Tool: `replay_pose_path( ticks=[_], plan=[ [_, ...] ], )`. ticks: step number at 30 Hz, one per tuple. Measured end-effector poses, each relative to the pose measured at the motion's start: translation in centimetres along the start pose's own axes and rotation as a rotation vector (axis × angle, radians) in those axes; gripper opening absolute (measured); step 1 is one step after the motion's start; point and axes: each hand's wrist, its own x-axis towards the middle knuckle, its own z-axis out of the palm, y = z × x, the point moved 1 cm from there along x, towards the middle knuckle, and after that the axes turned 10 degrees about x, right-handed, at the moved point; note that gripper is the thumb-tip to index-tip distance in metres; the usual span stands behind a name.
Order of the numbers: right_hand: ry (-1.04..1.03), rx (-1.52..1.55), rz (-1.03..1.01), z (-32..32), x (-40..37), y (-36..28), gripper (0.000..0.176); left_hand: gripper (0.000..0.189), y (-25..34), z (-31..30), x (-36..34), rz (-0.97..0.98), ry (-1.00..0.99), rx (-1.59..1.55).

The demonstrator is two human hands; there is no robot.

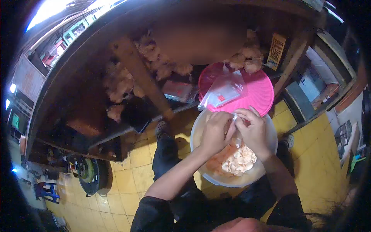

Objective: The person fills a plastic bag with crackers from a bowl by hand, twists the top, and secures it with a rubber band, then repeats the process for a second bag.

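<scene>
My left hand (215, 133) and my right hand (253, 133) meet above a big translucent bowl (201, 170) resting on my lap. Both pinch the top of a small clear plastic bag (240, 156) filled with pale crackers, which hangs down into the bowl. More orange and pale crackers lie in the bowl (216, 162). Just beyond my hands a pink round lid (259, 94) carries a stack of empty clear plastic bags (223, 92) with a red label.
A dark wooden table (96, 85) with a slanted leg (143, 77) stands ahead, with filled cracker bags (158, 62) on it. Yellow tiled floor (131, 174) lies below. A black round stand (91, 174) and a blue stool (48, 191) sit at the left.
</scene>
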Motion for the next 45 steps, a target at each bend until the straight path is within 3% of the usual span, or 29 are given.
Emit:
replay_pose_path(
  ticks=[1, 4, 8, 15, 18, 20, 21, 24, 27, 29, 32, 35, 36, 37, 39, 41, 42, 44, 45],
  plan=[
    [-0.033, 0.052, 0.104, 0.1, -0.1, 0.1, 0.015, 0.021, -0.1, 0.0, 0.0, 0.058, 0.012, 0.095],
    [-0.022, 0.204, 0.113, 0.6, -0.4, 1.0, 0.017, 0.024, -0.6, -0.2, 0.0, 0.191, 0.06, 0.224],
    [-0.094, 0.099, 0.036, 0.4, -0.5, 0.7, 0.016, 0.029, -0.8, -0.4, 0.1, 0.331, 0.019, 0.387],
    [-0.325, 0.122, 0.029, -0.4, -0.3, 2.2, 0.013, 0.025, -1.2, -1.4, 0.8, 0.385, -0.071, 0.276],
    [-0.386, 0.217, 0.097, -1.0, -0.3, 1.4, 0.011, 0.023, -1.6, -1.0, 0.5, 0.329, -0.119, 0.143],
    [-0.384, 0.23, 0.115, -0.9, -0.3, 0.9, 0.01, 0.019, -2.3, -0.9, 0.2, 0.012, -0.24, -0.046],
    [-0.326, 0.228, 0.066, -0.7, -0.4, 0.9, 0.009, 0.019, -2.3, -0.8, 0.1, 0.018, -0.244, -0.047],
    [-0.185, 0.225, -0.029, 0.1, -0.5, 0.3, 0.008, 0.013, -2.7, -0.5, -0.1, -0.288, -0.179, -0.418],
    [-0.123, 0.182, -0.145, 0.0, -0.2, 0.5, 0.014, 0.011, -3.1, 0.3, -0.3, -0.356, -0.072, -0.698],
    [-0.088, -0.115, -0.485, -0.2, 0.1, 0.4, 0.017, 0.014, -3.4, 0.5, -0.3, -0.369, -0.089, -0.724],
    [-0.06, -0.189, -0.507, 0.5, -0.2, 0.8, 0.015, 0.017, -3.0, 0.6, -0.2, -0.375, -0.007, -0.758],
    [-0.03, -0.325, -0.468, 0.1, -0.3, -0.4, 0.013, 0.016, -2.3, 0.3, -0.1, -0.385, -0.029, -0.61],
    [-0.024, -0.325, -0.467, 0.0, -0.5, -0.3, 0.013, 0.018, -2.3, 0.2, -0.1, -0.287, -0.05, -0.403],
    [-0.104, -0.394, -0.356, 0.0, -0.7, 0.1, 0.012, 0.02, -2.1, 0.2, -0.1, -0.188, -0.072, -0.197],
    [-0.177, -0.461, -0.242, 0.0, -0.9, 0.6, 0.012, 0.021, -1.5, 0.2, -0.2, -0.194, -0.098, -0.187],
    [-0.171, -0.435, -0.204, -0.2, -0.8, 0.7, 0.008, 0.022, -1.1, 0.4, -0.1, -0.198, -0.127, -0.178],
    [-0.164, -0.435, -0.2, -0.4, -0.7, 0.4, 0.008, 0.023, -1.1, 0.4, 0.1, -0.102, -0.101, -0.127],
    [-0.081, -0.11, 0.051, -1.1, -0.2, -0.2, 0.01, 0.025, -0.8, 0.6, 0.3, 0.005, -0.085, -0.076],
    [-0.069, -0.107, 0.054, -1.2, -0.3, 0.2, 0.01, 0.024, -0.5, 0.7, 0.2, 0.061, -0.063, -0.022]
  ],
)
